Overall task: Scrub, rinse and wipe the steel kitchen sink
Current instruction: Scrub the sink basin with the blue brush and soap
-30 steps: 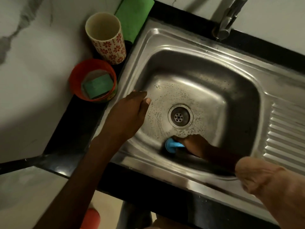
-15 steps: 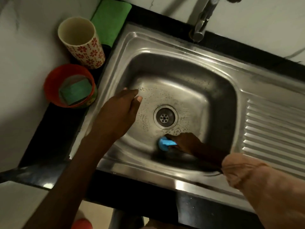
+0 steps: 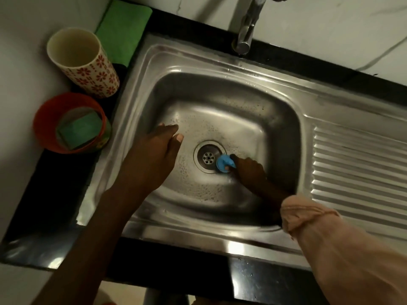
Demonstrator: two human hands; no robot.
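Steel sink (image 3: 220, 69): set into a black counter (image 3: 52, 190), basin floor beaded with suds. Blue scrubber (image 3: 223, 164): gripped by the curled fingers of the right hand (image 3: 247, 170), pressed to the basin floor at the right edge of the drain (image 3: 208, 157). Left hand (image 3: 152, 159): laid flat on the basin's left slope, fingers straight and together. Tap (image 3: 245, 31): over the back rim. Left of the sink: floral cup (image 3: 88, 69), green cloth (image 3: 123, 29), red bowl (image 3: 46, 128) containing a green sponge (image 3: 80, 129).
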